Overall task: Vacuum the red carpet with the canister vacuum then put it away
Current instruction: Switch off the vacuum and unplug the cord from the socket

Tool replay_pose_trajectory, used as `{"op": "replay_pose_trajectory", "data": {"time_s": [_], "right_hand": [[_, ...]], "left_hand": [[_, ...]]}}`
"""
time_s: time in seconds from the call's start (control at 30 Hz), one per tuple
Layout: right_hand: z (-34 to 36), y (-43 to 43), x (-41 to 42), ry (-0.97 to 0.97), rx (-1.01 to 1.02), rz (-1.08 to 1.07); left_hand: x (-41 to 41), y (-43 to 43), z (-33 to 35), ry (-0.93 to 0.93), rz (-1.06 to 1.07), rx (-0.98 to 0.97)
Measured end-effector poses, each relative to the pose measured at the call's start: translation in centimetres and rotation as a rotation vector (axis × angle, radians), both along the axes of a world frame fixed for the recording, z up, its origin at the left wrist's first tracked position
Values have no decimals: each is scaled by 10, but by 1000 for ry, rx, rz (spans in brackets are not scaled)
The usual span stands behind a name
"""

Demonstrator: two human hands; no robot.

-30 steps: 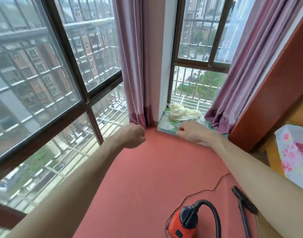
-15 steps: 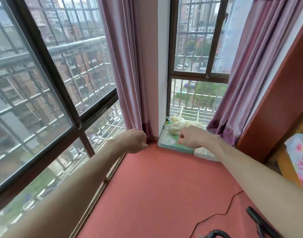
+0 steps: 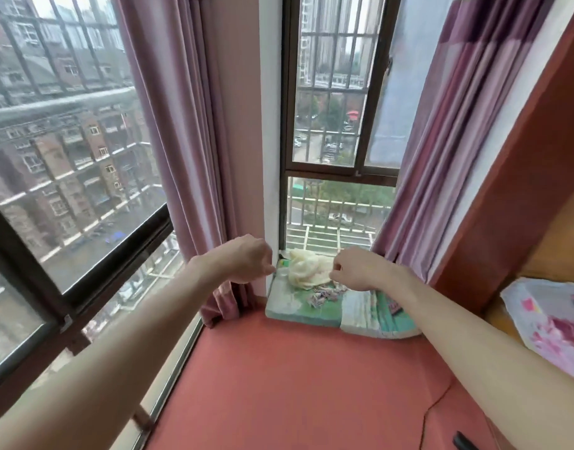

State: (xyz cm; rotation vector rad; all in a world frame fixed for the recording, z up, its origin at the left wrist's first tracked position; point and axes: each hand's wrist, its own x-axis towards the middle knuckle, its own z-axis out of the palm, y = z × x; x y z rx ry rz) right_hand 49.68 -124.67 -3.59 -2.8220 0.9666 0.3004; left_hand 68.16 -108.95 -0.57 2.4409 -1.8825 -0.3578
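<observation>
The red carpet [image 3: 295, 378], plain and smooth, is spread across the lower centre, below both hands. The left hand [image 3: 248, 258] and right hand [image 3: 357, 269] are seen curled above the green cushion [image 3: 298, 306]; whether anything is gripped cannot be told.

- No word, number or brand can be read anywhere in the frame.
- The green package [image 3: 311, 311] at the middle of the frame, below the narrow window, has a small red patch of print toward its right end. It is too blurred to make out any letters.
- The white bag [image 3: 545, 323] at the right edge has pink markings on it. No letters or figures can be told among them.
- The buildings and parked cars seen through the windows in the upper left and upper middle are too small and soft to show any signs or plates.
</observation>
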Motion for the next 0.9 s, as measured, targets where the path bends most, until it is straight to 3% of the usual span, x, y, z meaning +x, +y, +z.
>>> {"op": "replay_pose_trajectory", "data": {"time_s": [0.4,0.63,0.9], "right_hand": [[-17,-68,29,-40,48,-484],[-12,-88,-19,-54,0,-790],[-47,-154,-42,-124,13,-973]], "left_hand": [[105,-178,-39,-28,-329,69],[61,-268,-45,10,-645,22],[15,-363,-59,-42,-874,93]]}}
